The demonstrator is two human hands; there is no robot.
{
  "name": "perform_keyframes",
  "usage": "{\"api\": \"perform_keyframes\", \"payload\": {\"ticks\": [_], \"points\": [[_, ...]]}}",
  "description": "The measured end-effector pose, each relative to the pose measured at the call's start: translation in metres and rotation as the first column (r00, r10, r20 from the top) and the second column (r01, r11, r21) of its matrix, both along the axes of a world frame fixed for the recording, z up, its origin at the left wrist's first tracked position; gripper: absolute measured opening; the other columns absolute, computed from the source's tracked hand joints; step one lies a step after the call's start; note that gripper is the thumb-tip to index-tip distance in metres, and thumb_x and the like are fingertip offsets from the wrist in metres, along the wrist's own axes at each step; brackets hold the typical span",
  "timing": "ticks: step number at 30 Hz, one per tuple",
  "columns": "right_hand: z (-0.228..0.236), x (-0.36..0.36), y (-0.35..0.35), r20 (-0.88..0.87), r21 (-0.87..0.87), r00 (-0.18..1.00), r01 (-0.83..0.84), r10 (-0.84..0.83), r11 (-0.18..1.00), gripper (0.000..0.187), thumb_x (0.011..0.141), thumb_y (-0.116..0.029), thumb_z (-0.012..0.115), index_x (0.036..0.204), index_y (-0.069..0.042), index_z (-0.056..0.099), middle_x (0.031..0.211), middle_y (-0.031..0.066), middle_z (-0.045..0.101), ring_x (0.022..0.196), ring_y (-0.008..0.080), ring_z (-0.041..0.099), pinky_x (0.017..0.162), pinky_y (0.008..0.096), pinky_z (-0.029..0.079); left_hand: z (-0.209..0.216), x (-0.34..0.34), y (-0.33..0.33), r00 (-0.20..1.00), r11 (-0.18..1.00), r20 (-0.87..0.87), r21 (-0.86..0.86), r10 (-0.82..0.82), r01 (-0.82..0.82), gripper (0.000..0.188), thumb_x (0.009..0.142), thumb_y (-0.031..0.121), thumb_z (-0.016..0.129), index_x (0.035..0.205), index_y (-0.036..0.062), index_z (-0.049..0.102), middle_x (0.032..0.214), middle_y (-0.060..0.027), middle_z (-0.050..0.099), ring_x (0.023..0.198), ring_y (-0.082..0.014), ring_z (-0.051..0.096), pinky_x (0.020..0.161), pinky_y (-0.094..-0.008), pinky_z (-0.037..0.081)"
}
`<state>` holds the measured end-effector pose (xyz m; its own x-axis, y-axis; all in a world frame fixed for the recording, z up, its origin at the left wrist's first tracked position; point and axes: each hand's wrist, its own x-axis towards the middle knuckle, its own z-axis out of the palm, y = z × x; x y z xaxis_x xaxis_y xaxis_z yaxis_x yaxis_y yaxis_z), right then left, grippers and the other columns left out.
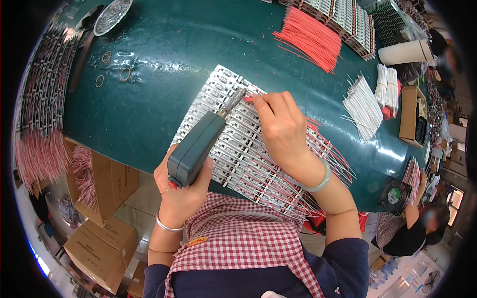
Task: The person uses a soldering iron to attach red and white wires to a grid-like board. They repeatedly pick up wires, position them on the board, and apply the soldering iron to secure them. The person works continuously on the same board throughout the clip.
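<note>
My left hand [184, 198] is closed around the dark grey-green body of a soldering gun [196, 149], which has a red part at its rear end. Its dull metal tip points up and right, to the far part of a panel of small white parts in rows [213, 94]. Just right of the tip, my right hand [283, 124] pinches a short red wire [248, 99] against the panel. Red and white wires [278, 181] trail from the rows toward my lower right. My right wrist and forearm cover part of the panel.
Loose red wires [310, 39] and white wires [363, 107] lie in piles on the green table [149, 109]. Panels are stacked at the far right [343, 20] and left [42, 94]. A foil-like dish [113, 17] and rubber bands [125, 74] lie at left. Another person [412, 228] works at right.
</note>
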<state>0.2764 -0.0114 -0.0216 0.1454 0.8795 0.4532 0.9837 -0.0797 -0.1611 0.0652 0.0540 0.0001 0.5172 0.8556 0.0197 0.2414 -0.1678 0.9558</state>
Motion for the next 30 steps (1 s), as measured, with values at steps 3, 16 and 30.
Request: {"api": "perform_keyframes", "payload": {"ticks": [3,16,30], "points": [[0.001,0.000,0.000,0.013,0.008,1.000,-0.004,0.004,1.000,0.023,0.070,-0.001,0.066,0.092,0.005,0.065,0.081,0.0107,0.055,0.075,0.0241,0.054,0.061,0.0325,0.049,0.002,-0.001,0.000,1.000,1.000,-0.029,0.002,-0.003,0.003,0.019,0.076,-0.003,0.072,0.093,-0.0044,0.064,0.083,-0.0086,0.064,0.067,-0.0134,0.060,0.061,-0.0247,0.047],[-0.002,-0.001,0.000,0.033,0.007,0.999,0.009,-0.009,1.000,0.023,0.068,-0.001,0.065,0.091,0.004,0.065,0.081,0.0101,0.055,0.075,0.0234,0.054,0.061,0.0322,0.049,0.002,-0.012,-0.008,0.992,0.992,-0.016,-0.019,0.127,-0.127,0.017,0.075,0.001,0.076,0.091,-0.0027,0.069,0.078,-0.0054,0.069,0.066,-0.0104,0.062,0.061,-0.0244,0.049],[-0.002,-0.005,-0.004,0.001,0.046,0.999,-0.054,0.055,0.997,0.022,0.069,0.000,0.067,0.091,0.004,0.065,0.084,0.0095,0.058,0.076,0.0229,0.055,0.060,0.0322,0.049,0.000,-0.015,-0.009,0.995,0.996,0.051,0.024,0.088,-0.089,0.020,0.075,-0.001,0.075,0.093,-0.0036,0.067,0.085,-0.0058,0.069,0.072,-0.0097,0.061,0.064,-0.0234,0.049]]}}
